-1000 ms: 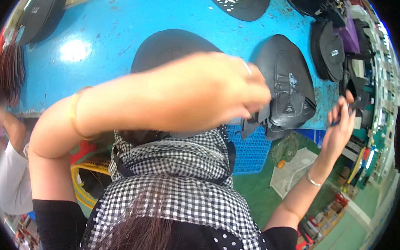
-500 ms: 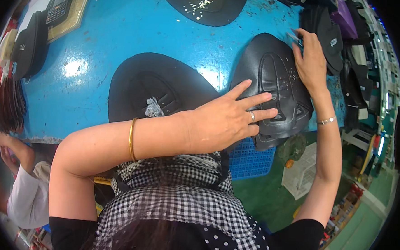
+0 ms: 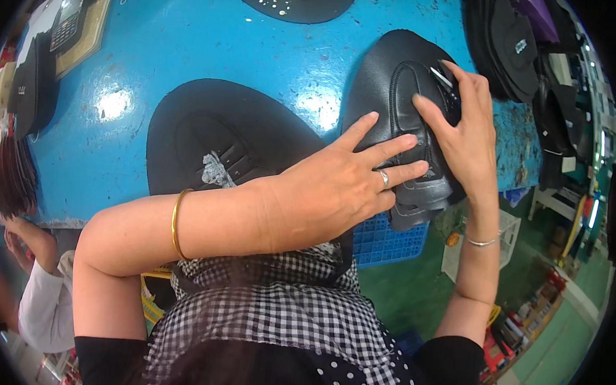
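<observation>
A glossy black moulded panel [image 3: 378, 74] with raised ridges lies at the right of the table, its near end at the edge. Across its near left part rests my left hand [image 3: 336, 183], open, fingers spread and laid on the surface. Over its far right side, my right hand [image 3: 472, 135] is curled round a slim silver tool [image 3: 440, 81]; the palm and fingers hide most of it, so its kind does not show. To the left, partly under my left forearm, a matte black panel [image 3: 186, 116] carries a crumpled grey wad [image 3: 216, 170].
The table [image 3: 115, 154] is blue. Another black panel with pale crumbs [image 3: 290, 7] lies at the far side. Stacked black pieces [image 3: 500, 46] stand far right, a calculator [image 3: 67, 21] far left. A blue basket [image 3: 389, 240] sits below the edge; another person's hand [image 3: 34, 241] shows at left.
My right hand has moved left and nearer, from beside the panel's far right edge to over its surface, bringing the silver tool along. My left hand stays spread on the panel. The view has shifted slightly.
</observation>
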The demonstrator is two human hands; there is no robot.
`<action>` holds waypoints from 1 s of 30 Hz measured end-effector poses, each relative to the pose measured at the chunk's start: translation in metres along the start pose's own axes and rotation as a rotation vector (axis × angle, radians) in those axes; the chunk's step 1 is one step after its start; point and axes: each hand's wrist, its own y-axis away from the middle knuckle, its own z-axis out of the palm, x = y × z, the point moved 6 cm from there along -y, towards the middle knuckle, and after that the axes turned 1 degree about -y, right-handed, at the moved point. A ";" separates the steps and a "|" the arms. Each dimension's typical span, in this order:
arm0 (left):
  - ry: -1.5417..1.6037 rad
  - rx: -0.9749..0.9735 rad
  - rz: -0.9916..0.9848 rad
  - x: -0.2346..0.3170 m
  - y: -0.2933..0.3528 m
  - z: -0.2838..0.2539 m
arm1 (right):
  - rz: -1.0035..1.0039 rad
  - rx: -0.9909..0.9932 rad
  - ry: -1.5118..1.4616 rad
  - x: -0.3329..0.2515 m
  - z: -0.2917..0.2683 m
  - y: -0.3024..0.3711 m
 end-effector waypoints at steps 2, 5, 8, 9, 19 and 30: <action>-0.056 -0.024 -0.011 0.001 -0.002 -0.001 | 0.019 0.068 0.057 -0.006 0.006 -0.001; -0.103 -0.046 -0.016 0.002 -0.004 0.000 | 0.005 0.053 0.050 -0.008 0.010 0.003; -0.095 -0.034 -0.034 0.002 -0.002 0.003 | -0.089 0.006 -0.004 -0.013 0.004 0.016; -0.068 -0.028 -0.042 0.002 -0.001 0.005 | -0.090 -0.005 -0.013 -0.015 0.003 0.020; 0.121 0.256 0.088 -0.013 0.006 -0.010 | 0.185 -0.062 -0.065 0.027 0.008 -0.030; 1.254 0.187 -0.862 -0.073 0.145 -0.104 | 0.161 -0.347 -0.958 -0.056 0.020 0.029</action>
